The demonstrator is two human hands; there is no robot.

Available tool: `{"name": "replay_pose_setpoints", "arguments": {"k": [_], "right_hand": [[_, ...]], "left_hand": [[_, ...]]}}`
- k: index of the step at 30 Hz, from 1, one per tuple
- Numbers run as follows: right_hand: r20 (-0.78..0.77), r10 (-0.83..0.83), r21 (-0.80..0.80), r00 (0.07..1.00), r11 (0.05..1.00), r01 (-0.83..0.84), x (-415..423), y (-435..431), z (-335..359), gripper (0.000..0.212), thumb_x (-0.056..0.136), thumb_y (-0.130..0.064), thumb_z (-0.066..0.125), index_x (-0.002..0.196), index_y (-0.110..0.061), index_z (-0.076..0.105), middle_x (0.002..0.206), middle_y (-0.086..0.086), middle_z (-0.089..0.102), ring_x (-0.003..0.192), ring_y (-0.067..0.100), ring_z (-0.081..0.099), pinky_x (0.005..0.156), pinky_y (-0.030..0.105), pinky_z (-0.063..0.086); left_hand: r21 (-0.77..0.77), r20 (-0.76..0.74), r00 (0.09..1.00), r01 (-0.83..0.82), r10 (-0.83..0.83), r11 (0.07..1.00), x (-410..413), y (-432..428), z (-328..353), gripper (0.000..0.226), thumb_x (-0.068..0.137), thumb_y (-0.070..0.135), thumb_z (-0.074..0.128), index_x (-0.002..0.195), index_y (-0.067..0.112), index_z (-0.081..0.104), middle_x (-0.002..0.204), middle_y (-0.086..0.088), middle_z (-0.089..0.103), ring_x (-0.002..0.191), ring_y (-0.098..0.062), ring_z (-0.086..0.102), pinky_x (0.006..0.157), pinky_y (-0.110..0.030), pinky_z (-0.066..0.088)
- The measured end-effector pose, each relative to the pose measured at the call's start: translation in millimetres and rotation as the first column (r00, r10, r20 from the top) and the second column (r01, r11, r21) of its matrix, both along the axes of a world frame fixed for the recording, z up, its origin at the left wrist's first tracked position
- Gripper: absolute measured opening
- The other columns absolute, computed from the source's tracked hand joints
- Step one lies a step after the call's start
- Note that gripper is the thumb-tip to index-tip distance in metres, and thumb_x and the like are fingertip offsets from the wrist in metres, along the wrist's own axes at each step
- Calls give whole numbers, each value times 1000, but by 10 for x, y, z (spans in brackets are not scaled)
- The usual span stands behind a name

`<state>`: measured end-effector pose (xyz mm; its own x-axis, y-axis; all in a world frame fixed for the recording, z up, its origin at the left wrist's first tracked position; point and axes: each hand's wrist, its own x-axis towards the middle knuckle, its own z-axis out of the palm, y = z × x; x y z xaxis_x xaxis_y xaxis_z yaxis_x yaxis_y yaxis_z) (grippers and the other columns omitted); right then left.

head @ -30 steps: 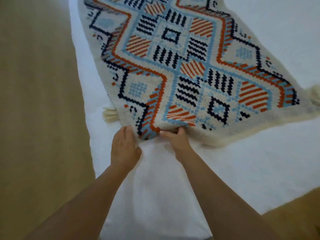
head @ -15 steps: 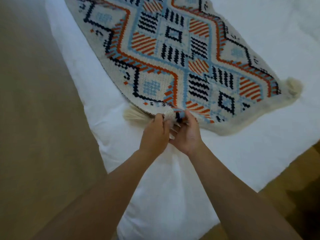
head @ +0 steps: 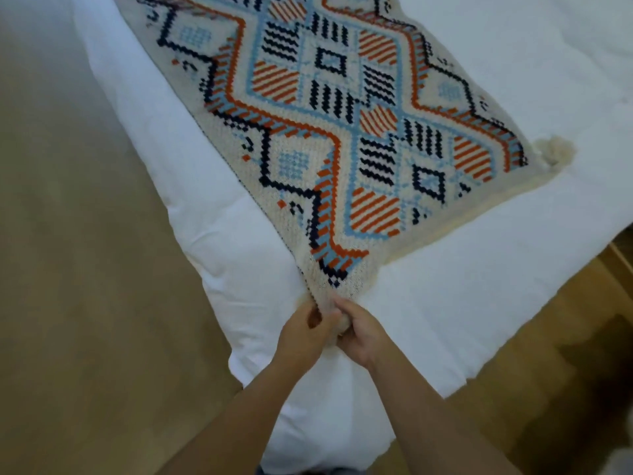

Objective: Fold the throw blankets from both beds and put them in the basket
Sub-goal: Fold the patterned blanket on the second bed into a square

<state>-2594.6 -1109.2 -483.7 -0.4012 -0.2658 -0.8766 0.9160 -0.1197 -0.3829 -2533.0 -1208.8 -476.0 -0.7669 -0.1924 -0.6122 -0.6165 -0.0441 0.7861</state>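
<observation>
A cream knitted throw blanket with orange, light blue and navy diamond patterns lies spread over the white bed. Its near corner is drawn to a point at the bed's front corner. My left hand and my right hand sit side by side, both closed on that corner and its cream tassel. A second cream tassel lies on the sheet at the blanket's right corner. No basket is in view.
Tan floor runs along the left of the bed. Wooden flooring shows past the bed's right edge, with a dark shadowed patch lower right.
Both hands gathered the blanket's near corner together and pulled it toward me, stretching the near edge to a point. The left tassel went from lying loose on the sheet into my grip.
</observation>
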Motion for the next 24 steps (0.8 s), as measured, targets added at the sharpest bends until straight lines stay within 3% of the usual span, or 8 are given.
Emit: {"name": "replay_pose_setpoints", "arguments": {"k": [3,6,9,12,16,18,21,24], "right_hand": [[-18,-24,15,1000,1000,25,80,78,-3,29,88,-14,60,115,-3,60,108,15,70,97,28,67,82,39,56],[-46,48,133,998,990,-42,222,120,1,23,87,-17,64,104,0,65,90,13,73,81,26,70,71,35,57],[-36,133,308,990,944,-116,475,225,-19,19,88,-20,63,87,-1,61,80,14,67,69,23,65,67,33,56],[-22,274,470,961,852,-232,814,288,-50,22,91,-28,57,81,-9,61,94,18,66,76,22,60,76,35,52],[-67,409,537,910,784,-312,1031,293,24,16,90,-25,55,89,-9,57,95,10,62,81,19,57,71,31,48],[-73,482,592,873,726,-351,1029,276,120,16,89,-22,53,97,-8,54,99,8,60,83,18,55,68,28,45],[-92,565,680,820,637,-363,936,205,363,32,89,-20,49,119,-7,50,115,9,57,100,23,56,80,31,45],[-170,670,728,723,580,-366,741,11,662,32,89,-18,47,120,-9,51,118,8,58,105,23,55,84,31,43]], "left_hand": [[-132,-17,991,131,-135,983,168,103,-92,15,83,44,60,94,35,57,80,17,64,71,6,59,55,-8,40],[-238,35,982,189,-186,953,290,258,-135,16,84,43,52,78,30,46,70,9,59,61,-6,55,53,-19,40],[-147,148,969,221,-199,964,505,443,-184,16,89,39,46,83,25,49,78,4,62,69,-10,58,65,-26,47],[-156,262,934,289,-243,944,852,562,-273,30,91,38,45,102,12,55,89,-1,64,88,-21,63,70,-24,45],[-319,387,826,537,-410,781,1186,549,-313,23,96,33,42,102,12,50,89,-3,59,87,-18,60,77,-26,44],[-357,425,807,565,-410,744,1187,454,-234,25,95,35,45,107,13,47,101,-6,61,85,-15,57,79,-24,43],[-429,424,765,641,-485,637,1002,219,16,42,94,37,45,125,9,39,121,-11,55,106,-25,56,85,-32,44],[-537,384,757,649,-529,539,701,-32,387,44,94,34,43,131,10,36,126,-12,50,110,-29,54,89,-39,47]]}}
